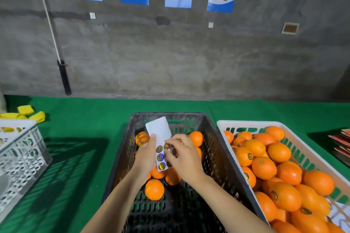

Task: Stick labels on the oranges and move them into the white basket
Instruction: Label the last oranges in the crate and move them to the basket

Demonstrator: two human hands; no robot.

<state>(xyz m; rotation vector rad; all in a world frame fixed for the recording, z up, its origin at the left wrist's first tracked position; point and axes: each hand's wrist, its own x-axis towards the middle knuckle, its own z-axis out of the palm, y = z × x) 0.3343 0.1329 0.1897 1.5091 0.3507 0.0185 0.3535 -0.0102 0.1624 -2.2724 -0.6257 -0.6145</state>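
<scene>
— Over the black crate, what is held, and how does it lie?

— A label sheet, held above the oranges in that crate. Its long axis runs away from the person, tilted a little right at the far end; the far half is bare white backing, the near half carries round labels.

— Whose grip has it?

— The left hand holds it by its left edge, thumb laid along the face, fingers curled behind. The right hand is bent over the sheet's right side, thumb and forefinger pinched close at a label near the middle; whether that label is lifted off the backing I cannot tell.

— And the fruit?

— A few oranges lie in the far half of the black crate, under the hands, with one nearer. Just right of it, the white basket is heaped with oranges, several showing a label.

— Anything else on the tabletop?

— Green cloth, a pale crate at the left, and yellow pieces behind it.
</scene>
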